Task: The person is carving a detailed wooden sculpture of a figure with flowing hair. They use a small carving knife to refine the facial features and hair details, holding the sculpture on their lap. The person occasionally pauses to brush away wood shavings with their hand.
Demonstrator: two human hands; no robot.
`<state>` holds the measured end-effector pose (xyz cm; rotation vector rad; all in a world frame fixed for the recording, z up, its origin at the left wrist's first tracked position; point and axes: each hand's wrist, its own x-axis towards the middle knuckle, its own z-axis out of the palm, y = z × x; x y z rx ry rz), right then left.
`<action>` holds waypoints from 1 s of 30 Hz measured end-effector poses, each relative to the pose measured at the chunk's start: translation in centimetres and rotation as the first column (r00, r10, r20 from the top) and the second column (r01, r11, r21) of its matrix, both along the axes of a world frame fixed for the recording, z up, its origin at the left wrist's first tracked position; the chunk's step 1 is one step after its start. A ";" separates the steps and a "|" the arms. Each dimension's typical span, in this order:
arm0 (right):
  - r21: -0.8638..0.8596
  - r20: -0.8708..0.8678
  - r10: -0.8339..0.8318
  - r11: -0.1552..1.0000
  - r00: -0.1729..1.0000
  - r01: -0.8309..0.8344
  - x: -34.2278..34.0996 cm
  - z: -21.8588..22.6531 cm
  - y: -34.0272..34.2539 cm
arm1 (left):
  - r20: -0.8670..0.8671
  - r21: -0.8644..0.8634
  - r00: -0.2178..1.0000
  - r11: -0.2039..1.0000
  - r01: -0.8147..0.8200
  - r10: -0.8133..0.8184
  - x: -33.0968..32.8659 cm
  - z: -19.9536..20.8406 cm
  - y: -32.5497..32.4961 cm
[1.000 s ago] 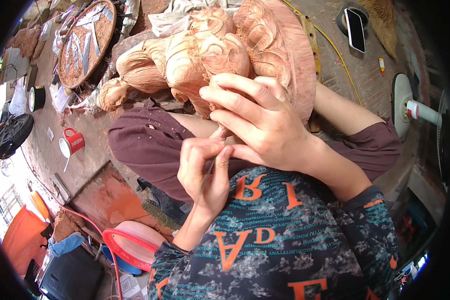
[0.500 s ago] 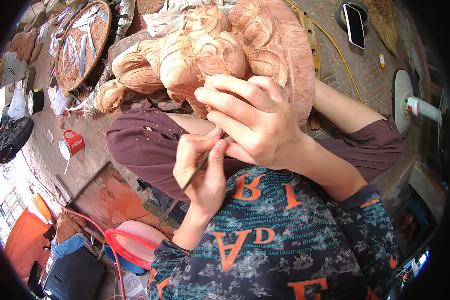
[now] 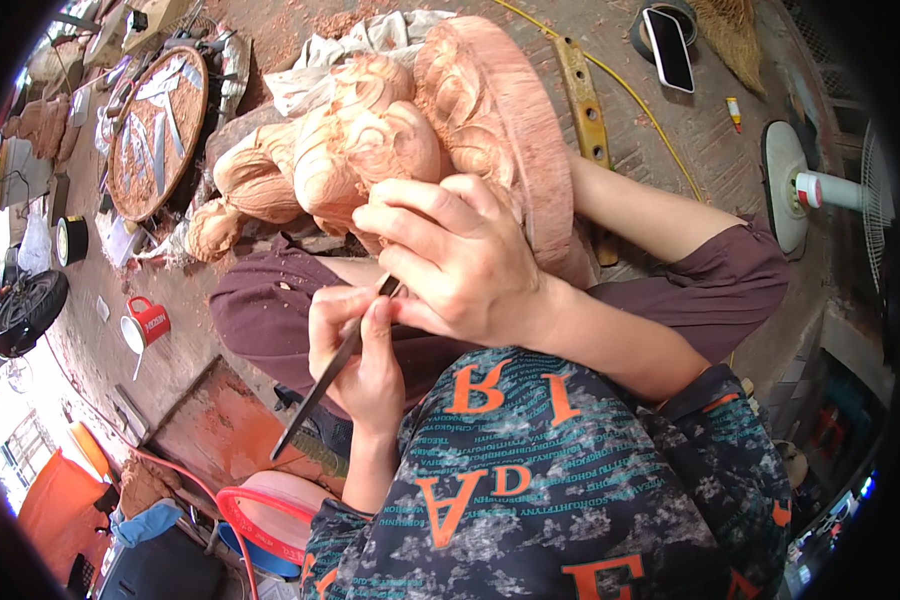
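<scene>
A pale reddish wooden carving [image 3: 320, 165], cut into rounded, grooved forms, lies on its side before me. It joins a thick round wooden base [image 3: 540, 140] on its right. My left hand [image 3: 358, 350] pinches a slim dark metal carving chisel [image 3: 315, 395] between thumb and fingers, its rear end slanting down to the lower left. Against the carving's near side, my right hand [image 3: 465, 255] is curled around the chisel's front part, its thumb close to my left fingertips. The chisel's working tip is hidden under the right hand.
At the far left, a round woven tray [image 3: 135, 185] holds several metal blades and shavings. A red mug [image 3: 148, 322] stands on the left. A phone [image 3: 668, 50], a yellow perforated bar [image 3: 580, 100] and a white fan base [image 3: 785, 190] lie right. A red-rimmed basin [image 3: 270, 515] is lower left.
The whole view has shifted a little, moving carving and hands leftward in the picture. The chisel has turned, showing a broader side and more of its length above the left fingers.
</scene>
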<state>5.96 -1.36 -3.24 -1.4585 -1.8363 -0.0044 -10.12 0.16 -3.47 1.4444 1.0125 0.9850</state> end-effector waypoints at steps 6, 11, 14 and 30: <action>-0.141 -0.267 -0.010 0.990 0.964 -0.028 -0.1 -0.2 -7.1 | 0.051 0.156 0.997 0.987 0.041 -0.049 -0.9 0.2 -1.8; -0.441 -0.866 -0.275 0.814 0.418 -0.378 -0.8 0.1 -9.9 | -0.151 0.283 0.975 0.938 0.200 -0.162 0.5 1.5 -1.5; -0.236 -0.936 -0.346 0.752 -0.064 -0.615 -0.5 -0.2 -9.6 | -0.237 0.320 0.934 0.886 0.334 -0.267 1.8 3.2 -0.2; 0.133 -0.666 -0.289 0.861 -0.688 -0.491 -1.2 2.5 -3.5 | -0.501 0.474 0.865 0.826 0.305 -0.032 6.2 4.4 2.9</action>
